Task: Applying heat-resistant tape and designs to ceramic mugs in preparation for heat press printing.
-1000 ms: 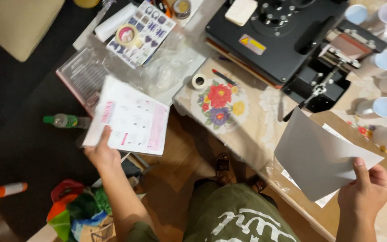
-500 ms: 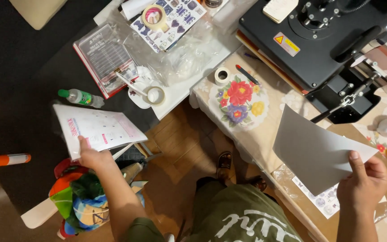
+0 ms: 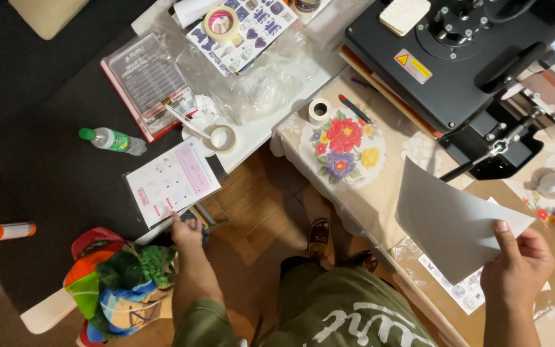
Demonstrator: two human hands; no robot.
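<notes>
- Head view: the left hand [image 3: 186,231] pinches the lower edge of a pink-printed sheet [image 3: 173,180], held low at 9 o'clock, over the dark floor.
- Right hand [image 3: 516,268], at 4 o'clock, is clamped on a corner of a plain grey sheet [image 3: 451,218] (thumb on top) above the table [image 3: 380,205].
- Around: a black heat press [image 3: 457,64] at 1 o'clock, a floral disc [image 3: 343,144], a small tape roll [image 3: 318,110], a green-capped bottle [image 3: 112,139], a colourful bag [image 3: 123,283].

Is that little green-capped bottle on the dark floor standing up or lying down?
Lying down. The bottle shows its full side along the dark floor, green cap pointing left.
</notes>
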